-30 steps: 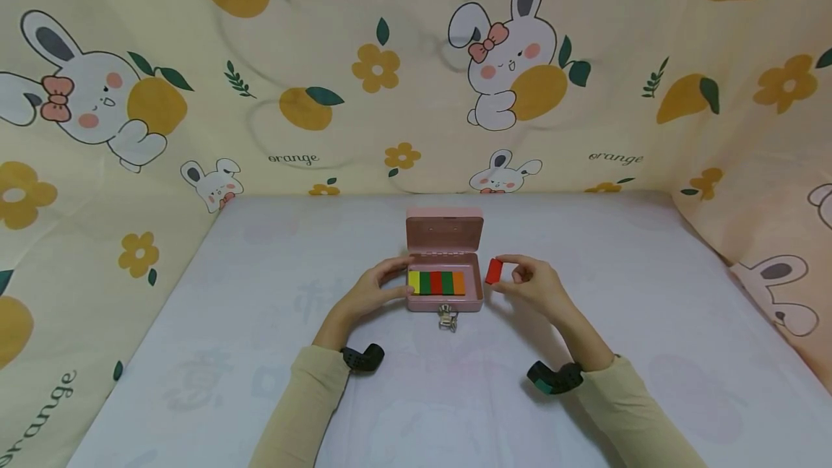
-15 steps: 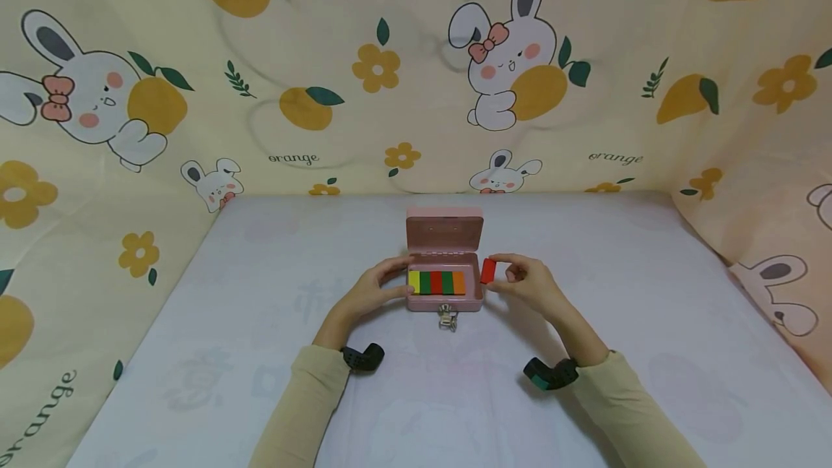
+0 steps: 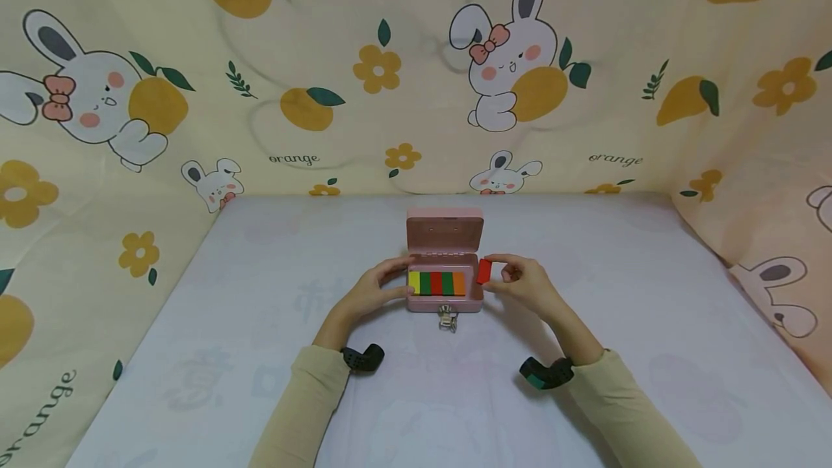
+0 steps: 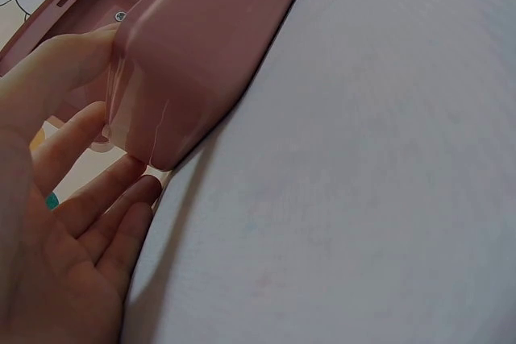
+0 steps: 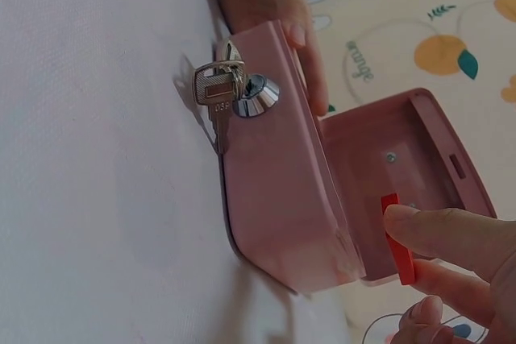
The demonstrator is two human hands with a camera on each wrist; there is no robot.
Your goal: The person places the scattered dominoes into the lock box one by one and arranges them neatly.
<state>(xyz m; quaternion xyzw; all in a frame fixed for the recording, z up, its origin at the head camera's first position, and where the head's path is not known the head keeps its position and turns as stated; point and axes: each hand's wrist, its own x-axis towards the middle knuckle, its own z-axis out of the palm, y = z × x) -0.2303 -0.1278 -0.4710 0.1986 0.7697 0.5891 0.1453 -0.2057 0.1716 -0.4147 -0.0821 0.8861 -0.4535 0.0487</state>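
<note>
A pink metal cash box (image 3: 425, 305) stands on the table with its lid (image 3: 445, 235) raised. Inside lies a row of coloured blocks (image 3: 437, 283), yellow, green, red and orange. My left hand (image 3: 373, 289) holds the box's left end. In the left wrist view, the thumb is at the rim of the cash box (image 4: 193, 62) and fingertips touch its side. Between thumb and forefinger, my right hand (image 3: 529, 284) pinches a red block (image 3: 484, 271) at the box's right rim. The right wrist view shows this red block (image 5: 401, 257) on edge, with the raised lid behind it.
Keys (image 5: 218, 90) hang from the lock on the box's front. A white cloth covers the table (image 3: 260, 381). Behind it rises a printed curtain (image 3: 416, 56) with rabbits and oranges. Each wrist wears a black device (image 3: 364, 358).
My right hand has moved left with the red block, from beside the box to its right rim. The left hand and the box have stayed in place.
</note>
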